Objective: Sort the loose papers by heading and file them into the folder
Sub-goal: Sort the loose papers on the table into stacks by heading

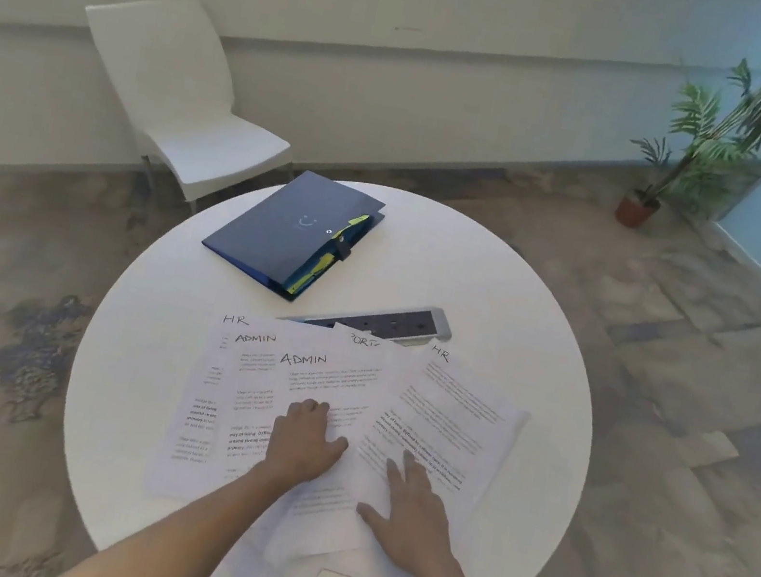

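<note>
On the round white table (pixel 541 316), the loose papers (pixel 445 401) lie fanned near the front edge. Both hands press flat on them, the left hand (pixel 305 443) apparently on an ADMIN sheet (pixel 331 381); the closed folder (pixel 278 224) lies beyond, toward the far edge.

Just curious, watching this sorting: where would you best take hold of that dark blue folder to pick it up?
Probably by the spine of the blue folder, its long lower-left edge, coming in from the left. It lies flat and closed on the table; the opposite edge bristles with yellow tabs and a strap clasp that fingers could crush.
</note>
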